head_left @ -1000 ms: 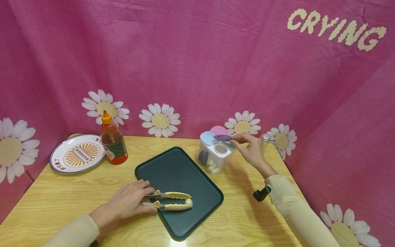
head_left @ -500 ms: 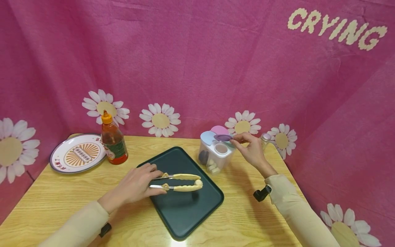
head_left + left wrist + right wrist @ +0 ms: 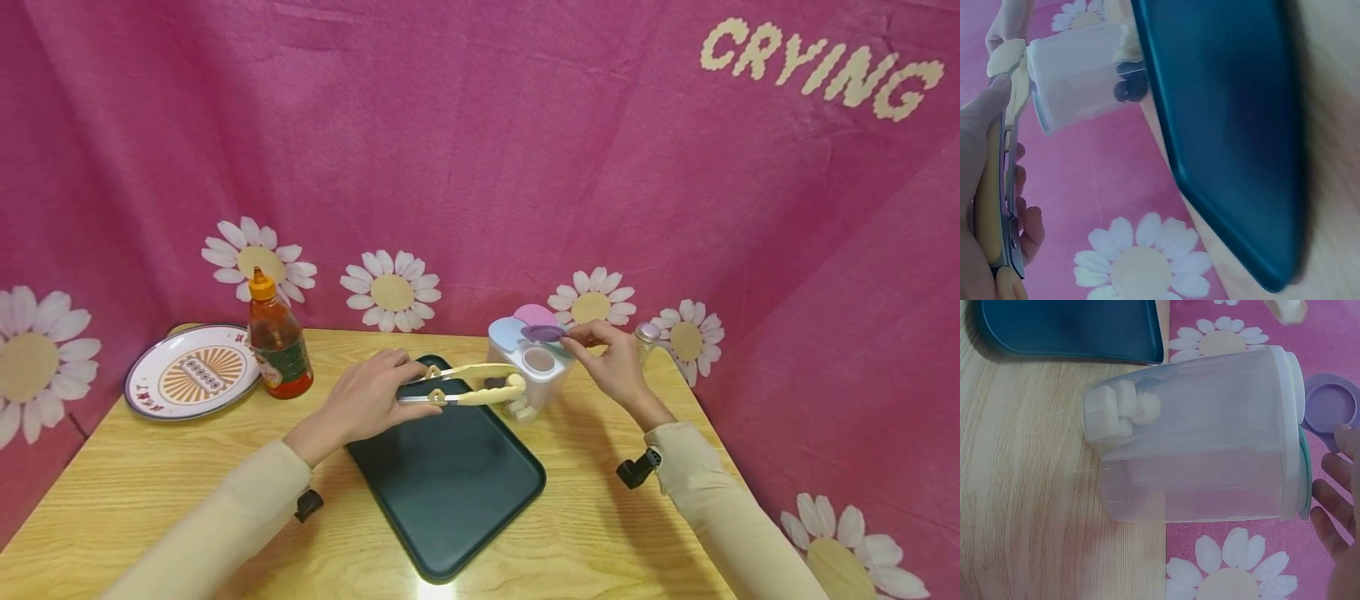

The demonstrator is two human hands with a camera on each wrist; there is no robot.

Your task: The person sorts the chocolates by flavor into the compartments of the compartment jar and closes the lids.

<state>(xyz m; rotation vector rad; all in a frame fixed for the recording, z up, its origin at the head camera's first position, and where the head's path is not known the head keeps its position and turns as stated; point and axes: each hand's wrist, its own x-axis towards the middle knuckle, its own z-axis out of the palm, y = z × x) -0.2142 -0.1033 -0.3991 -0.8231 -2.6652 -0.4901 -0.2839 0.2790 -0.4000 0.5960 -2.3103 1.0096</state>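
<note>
My left hand [image 3: 367, 396] grips a pair of cream-tipped tongs [image 3: 480, 398] over the dark tray [image 3: 450, 492]. Between the tongs' tips sits a small whitish round piece [image 3: 516, 382], close to the clear container [image 3: 551, 379]. That container has several petal-shaped lids and holds white chunks [image 3: 1102, 412] in one compartment, dark pieces [image 3: 1130, 82] in another. With thumb and fingers, my right hand [image 3: 611, 362] pinches the raised purple lid [image 3: 543, 333]. Beside that lid, a round opening [image 3: 539, 359] shows in the container's top.
An orange-capped bottle of red sauce [image 3: 281, 350] stands at the back left, next to an oval patterned plate [image 3: 150, 398]. Behind my right hand is a small shaker [image 3: 647, 336]. A pink flowered cloth [image 3: 450, 167] hangs behind and beside the wooden table [image 3: 600, 517].
My left hand has lifted the tongs and whitish piece off the tray area and carried them away from me and rightward, up to the container. The right hand keeps holding the purple lid raised.
</note>
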